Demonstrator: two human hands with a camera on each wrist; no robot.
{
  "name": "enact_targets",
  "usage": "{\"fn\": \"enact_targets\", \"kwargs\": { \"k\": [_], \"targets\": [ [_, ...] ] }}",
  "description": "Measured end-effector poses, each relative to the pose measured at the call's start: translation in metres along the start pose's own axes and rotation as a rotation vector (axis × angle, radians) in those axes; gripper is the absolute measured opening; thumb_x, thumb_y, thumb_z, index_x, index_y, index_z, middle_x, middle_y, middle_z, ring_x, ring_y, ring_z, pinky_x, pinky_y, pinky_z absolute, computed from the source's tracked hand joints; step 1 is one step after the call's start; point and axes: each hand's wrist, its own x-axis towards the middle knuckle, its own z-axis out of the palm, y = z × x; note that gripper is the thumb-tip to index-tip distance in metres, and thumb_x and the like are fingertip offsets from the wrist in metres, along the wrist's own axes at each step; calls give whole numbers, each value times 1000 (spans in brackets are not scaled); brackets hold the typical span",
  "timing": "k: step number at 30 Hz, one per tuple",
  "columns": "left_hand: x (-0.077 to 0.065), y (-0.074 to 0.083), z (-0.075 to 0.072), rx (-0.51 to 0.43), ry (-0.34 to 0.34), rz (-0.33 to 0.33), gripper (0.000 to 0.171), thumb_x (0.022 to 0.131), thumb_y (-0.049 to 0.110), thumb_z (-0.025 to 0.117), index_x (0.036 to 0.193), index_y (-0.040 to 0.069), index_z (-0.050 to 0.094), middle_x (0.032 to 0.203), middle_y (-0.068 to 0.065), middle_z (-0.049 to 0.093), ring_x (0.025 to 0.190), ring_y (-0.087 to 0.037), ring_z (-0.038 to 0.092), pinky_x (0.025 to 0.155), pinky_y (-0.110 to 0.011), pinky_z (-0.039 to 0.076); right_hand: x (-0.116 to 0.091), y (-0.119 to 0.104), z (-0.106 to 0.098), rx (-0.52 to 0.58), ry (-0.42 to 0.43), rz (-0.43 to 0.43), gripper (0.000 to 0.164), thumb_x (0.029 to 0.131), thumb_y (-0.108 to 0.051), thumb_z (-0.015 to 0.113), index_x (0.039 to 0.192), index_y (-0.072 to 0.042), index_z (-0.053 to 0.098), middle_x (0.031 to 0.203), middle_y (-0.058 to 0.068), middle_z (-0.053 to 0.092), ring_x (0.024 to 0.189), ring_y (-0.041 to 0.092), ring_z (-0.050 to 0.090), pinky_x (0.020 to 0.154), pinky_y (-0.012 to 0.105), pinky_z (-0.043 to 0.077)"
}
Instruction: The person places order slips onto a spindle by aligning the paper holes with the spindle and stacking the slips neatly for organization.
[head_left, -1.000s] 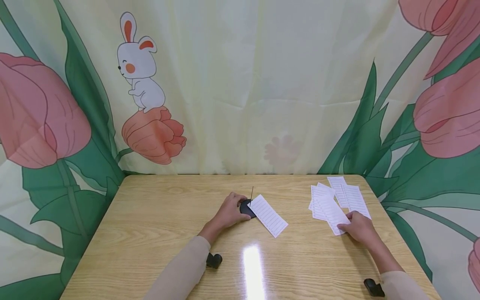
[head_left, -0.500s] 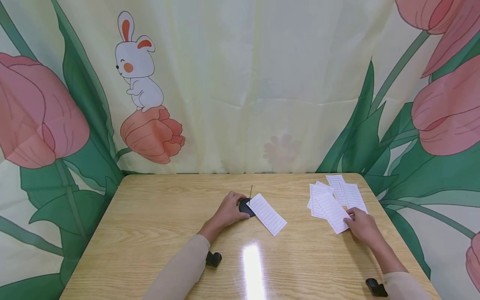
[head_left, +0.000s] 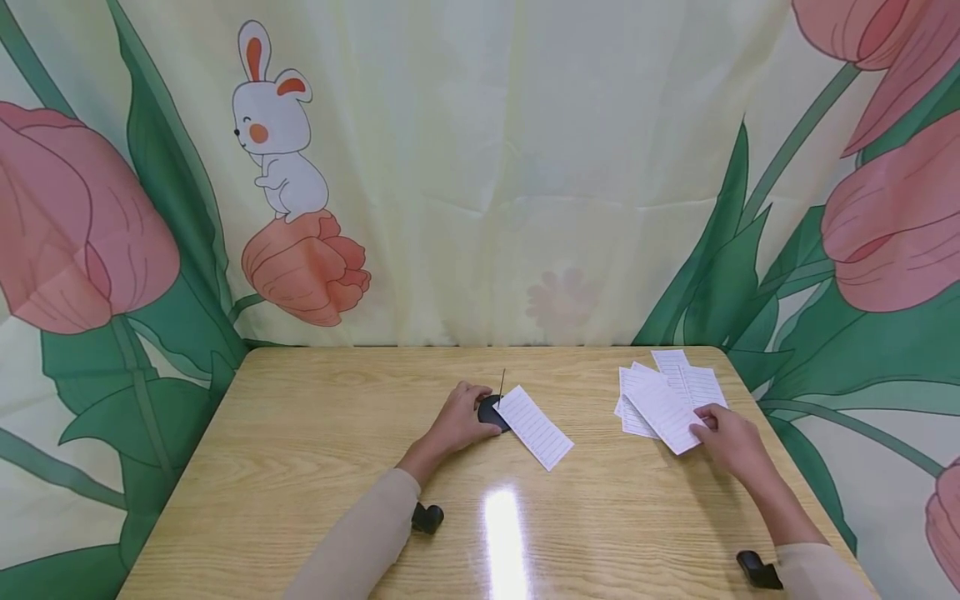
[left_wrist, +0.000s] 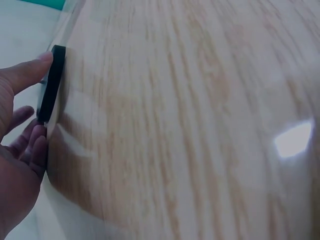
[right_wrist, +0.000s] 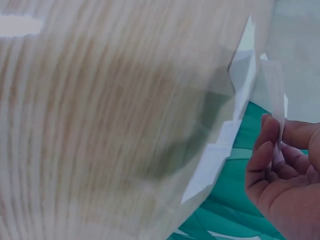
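My left hand (head_left: 459, 418) grips the round black base of a bill spike (head_left: 491, 415), its thumb and fingers on the rim. The thin spike stands upright. One lined paper slip (head_left: 535, 427) lies slanted against the spike, its upper corner at the rod; whether it is pierced cannot be told. At the right my right hand (head_left: 729, 435) pinches another lined slip (head_left: 666, 410) by its near edge. In the right wrist view that slip (right_wrist: 274, 87) is raised off the table between thumb and fingers. The left wrist view shows the base edge-on (left_wrist: 51, 85).
Several more lined slips (head_left: 705, 385) lie overlapping at the table's back right, under and beyond the held one. The wooden table (head_left: 337, 400) ends at a printed curtain (head_left: 465, 183). A bright reflection shows near the table's front middle.
My right hand has lifted the slip off the loose slips and moved slightly away and to the right. My left hand and the bill spike have stayed in place.
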Motion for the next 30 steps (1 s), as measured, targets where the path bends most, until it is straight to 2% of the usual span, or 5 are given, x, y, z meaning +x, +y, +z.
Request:
{"fn": "enact_targets", "kwargs": {
  "k": [8, 14, 20, 30],
  "targets": [
    [1, 3, -5, -73, 7, -18, 71, 81, 28, 90, 141, 5, 59, 124, -12, 59, 111, -27, 60, 96, -44, 52, -2, -13, -5, 6, 32, -31, 34, 99, -8, 64, 123, 16, 58, 101, 26, 67, 87, 31, 59, 69, 35, 51],
    [1, 5, -12, -119, 0, -21, 68, 85, 27, 87, 142, 6, 57, 125, -11, 60, 109, -27, 59, 94, -44, 53, -5, -24, -9, 19, 57, -72, 33, 99, -7, 66, 123, 15, 60, 100, 25, 68, 86, 29, 62, 68, 36, 53],
    [-1, 13, -22, -106, 5, 18, 66, 88, 27, 84, 144, 5, 55, 126, -13, 61, 109, -29, 60, 91, -45, 53, -7, -34, -14, 36, 85, -115, 31, 99, -7, 66, 122, 14, 61, 98, 24, 69, 83, 27, 63, 63, 24, 49],
    [-5, 30, -34, -100, 53, 81, 61, 90, 29, 82, 142, 7, 57, 129, -15, 62, 107, -29, 60, 85, -39, 52, -5, -54, -21, 70, 105, -142, 32, 100, -8, 66, 126, 10, 61, 105, 25, 70, 86, 27, 64, 65, 18, 51]
  ]
}}
